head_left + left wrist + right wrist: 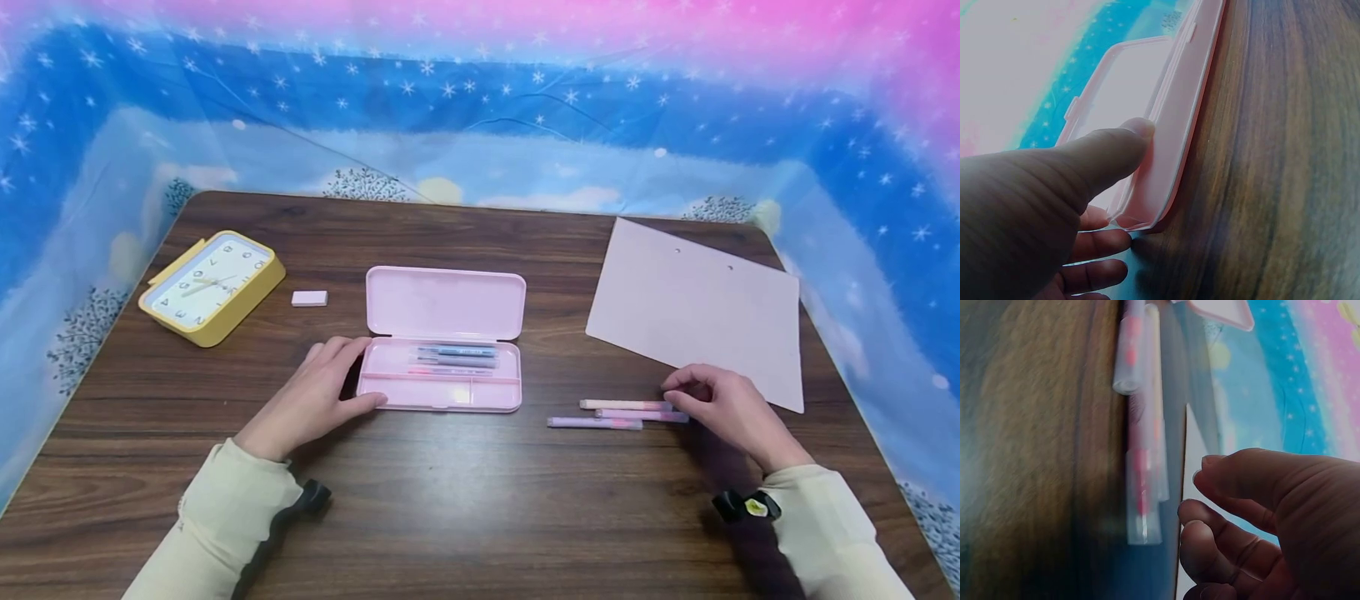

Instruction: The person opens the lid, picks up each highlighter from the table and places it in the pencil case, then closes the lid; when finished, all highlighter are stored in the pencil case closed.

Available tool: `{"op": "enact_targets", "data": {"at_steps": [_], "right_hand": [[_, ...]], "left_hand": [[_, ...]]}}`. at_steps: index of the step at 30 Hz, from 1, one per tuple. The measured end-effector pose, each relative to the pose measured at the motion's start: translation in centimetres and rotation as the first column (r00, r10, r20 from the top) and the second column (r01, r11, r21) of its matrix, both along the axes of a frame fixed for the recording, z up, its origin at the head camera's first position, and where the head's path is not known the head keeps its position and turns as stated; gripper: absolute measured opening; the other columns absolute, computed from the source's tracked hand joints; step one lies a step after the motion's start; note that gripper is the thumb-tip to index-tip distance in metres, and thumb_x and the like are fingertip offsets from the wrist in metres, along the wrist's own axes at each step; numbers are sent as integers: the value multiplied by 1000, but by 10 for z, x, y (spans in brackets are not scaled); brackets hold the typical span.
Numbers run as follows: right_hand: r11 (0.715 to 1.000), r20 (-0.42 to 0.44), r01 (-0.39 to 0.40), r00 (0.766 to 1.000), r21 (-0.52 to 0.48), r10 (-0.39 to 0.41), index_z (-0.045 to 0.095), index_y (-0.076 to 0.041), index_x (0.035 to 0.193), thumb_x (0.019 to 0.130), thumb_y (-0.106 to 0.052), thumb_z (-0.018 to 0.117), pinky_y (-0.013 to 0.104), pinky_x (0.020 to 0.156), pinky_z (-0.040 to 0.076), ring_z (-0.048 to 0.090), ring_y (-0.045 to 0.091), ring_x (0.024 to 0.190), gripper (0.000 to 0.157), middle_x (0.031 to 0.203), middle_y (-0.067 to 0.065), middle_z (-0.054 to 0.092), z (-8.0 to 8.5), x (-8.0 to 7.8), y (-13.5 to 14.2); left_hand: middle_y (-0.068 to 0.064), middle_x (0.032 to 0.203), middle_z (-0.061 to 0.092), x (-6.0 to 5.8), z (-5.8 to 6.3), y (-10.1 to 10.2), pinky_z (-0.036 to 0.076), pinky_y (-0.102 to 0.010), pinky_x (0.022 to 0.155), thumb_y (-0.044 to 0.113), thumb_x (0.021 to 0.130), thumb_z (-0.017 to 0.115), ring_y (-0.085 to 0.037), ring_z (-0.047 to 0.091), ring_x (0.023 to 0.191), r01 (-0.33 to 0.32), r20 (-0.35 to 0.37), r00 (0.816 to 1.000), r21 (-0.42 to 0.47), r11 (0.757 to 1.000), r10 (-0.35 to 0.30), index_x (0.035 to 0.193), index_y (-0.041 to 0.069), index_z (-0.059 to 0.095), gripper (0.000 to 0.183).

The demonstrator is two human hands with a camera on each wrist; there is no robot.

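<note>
A pink pencil case point(446, 304) stands with its lid raised in the middle of the table. Several pens point(457, 362) lie in its rear compartment. My left hand point(318, 398) grips the case's left end, thumb point(1113, 153) on the front edge and fingers around the side. To the right of the case lie three pens: a purple one point(592, 423), a pinkish-purple one point(637, 415) and a peach one point(618, 405). My right hand point(723, 412) hovers by their right ends, its fingers loosely bent with nothing between them in the right wrist view.
A yellow alarm clock point(210, 287) is at the table's left, with a white eraser point(310, 298) beside it. On the right lies a pale sheet or board point(697, 300) with two small holes, partly behind my right hand. A snowflake-patterned cloth point(480, 92) hangs around the table.
</note>
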State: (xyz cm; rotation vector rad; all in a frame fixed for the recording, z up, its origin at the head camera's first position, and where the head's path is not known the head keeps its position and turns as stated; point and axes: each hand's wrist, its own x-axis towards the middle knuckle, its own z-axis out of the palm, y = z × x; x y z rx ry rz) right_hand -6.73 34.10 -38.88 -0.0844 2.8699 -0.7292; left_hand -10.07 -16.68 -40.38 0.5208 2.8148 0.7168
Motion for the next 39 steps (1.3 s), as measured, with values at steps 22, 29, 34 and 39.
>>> {"op": "enact_targets", "data": {"at_steps": [22, 29, 34, 39], "right_hand": [[998, 24, -50, 998, 35, 49, 73, -17, 100, 89, -18, 72, 30, 69, 42, 52, 17, 79, 11, 97, 4, 68, -11, -3, -1], [998, 24, -53, 998, 35, 52, 73, -21, 98, 90, -19, 72, 28, 67, 42, 52, 16, 76, 9, 92, 1, 67, -13, -8, -3], [998, 25, -56, 998, 38, 55, 73, -25, 95, 91, -22, 71, 29, 70, 42, 52, 17, 77, 6, 88, -2, 66, -14, -11, -5], [998, 15, -56, 998, 36, 55, 73, -25, 93, 90, -22, 72, 28, 68, 41, 51, 16, 73, 5, 85, -4, 65, -14, -13, -6]], "left_hand": [[-18, 135, 50, 0, -1, 0, 42, -52, 101, 39, 87, 73, -33, 43, 119, 4, -5, 1000, 7, 1000, -4, 147, 3, 40, 78], [-18, 135, 50, 0, -1, -1, 43, -52, 101, 39, 87, 73, -33, 43, 118, 2, -6, 1000, 6, 1000, -2, 147, 3, 40, 77], [-18, 135, 50, 0, -1, 0, 43, -52, 101, 39, 87, 73, -32, 43, 118, 2, -5, 1000, 2, 1000, -2, 147, 3, 40, 77], [-18, 135, 50, -1, 0, -1, 43, -53, 101, 39, 87, 73, -33, 43, 118, 0, 2, 1000, 2, 1000, 0, 147, 3, 40, 78]]}}
